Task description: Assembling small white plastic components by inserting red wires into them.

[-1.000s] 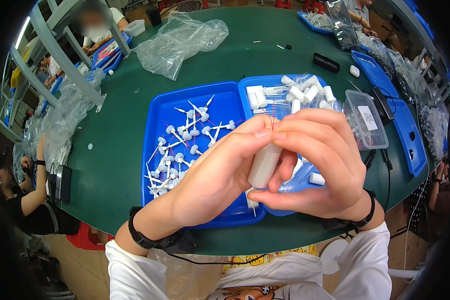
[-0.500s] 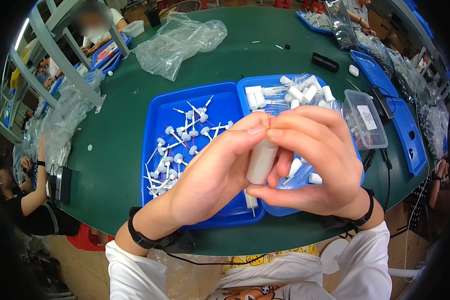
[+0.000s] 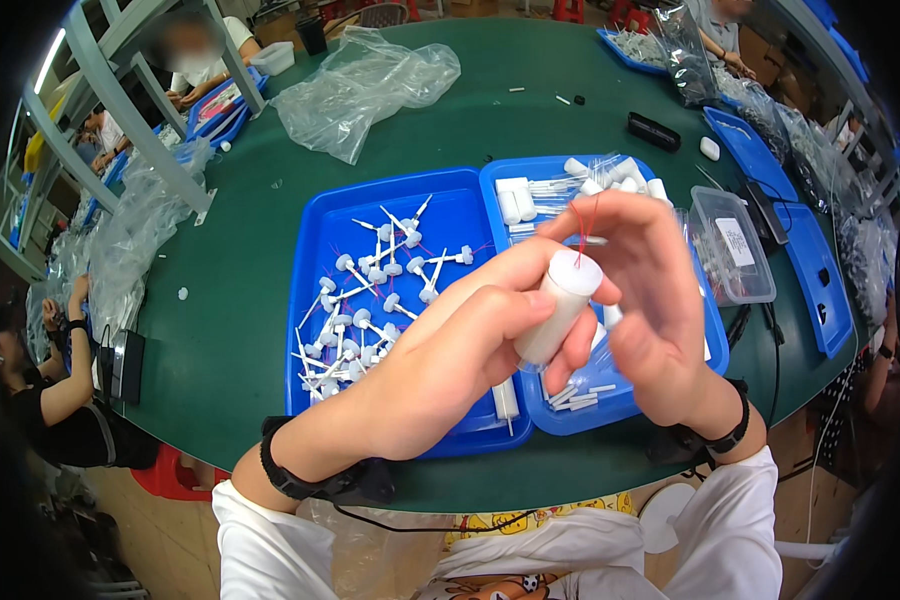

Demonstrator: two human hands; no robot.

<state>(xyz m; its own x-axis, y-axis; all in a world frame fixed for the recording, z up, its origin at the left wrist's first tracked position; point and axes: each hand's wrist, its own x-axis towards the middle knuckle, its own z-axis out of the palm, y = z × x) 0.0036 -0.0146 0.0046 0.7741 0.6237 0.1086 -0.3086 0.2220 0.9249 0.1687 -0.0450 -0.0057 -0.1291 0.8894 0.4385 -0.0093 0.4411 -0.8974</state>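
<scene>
My left hand [image 3: 450,345] is closed around a white cylinder [image 3: 558,315], which tilts with its flat top end toward me. Thin red wires [image 3: 582,232] stick up from that end. My right hand [image 3: 665,310] is open at the cylinder's right side, fingers curved and thumb apart, gripping nothing that I can see. Beneath the hands are two blue trays. The left tray [image 3: 340,220] holds several grey-capped white sticks [image 3: 350,340] with red wires. White cylinders [image 3: 515,200], clear thin tubes and short white rods [image 3: 575,398] lie in the right tray [image 3: 570,422], partly hidden by my hands.
A clear plastic box [image 3: 735,245] stands right of the trays, beside a blue lid-like tray [image 3: 810,280]. Crumpled clear bags [image 3: 365,90] lie on the green table [image 3: 530,120]. A black case [image 3: 653,131] is farther back. Other people sit around the table, left and right.
My right fingers have come off the cylinder's top and spread apart. The cylinder's upper end has tipped to the right, showing its flat face and red wires.
</scene>
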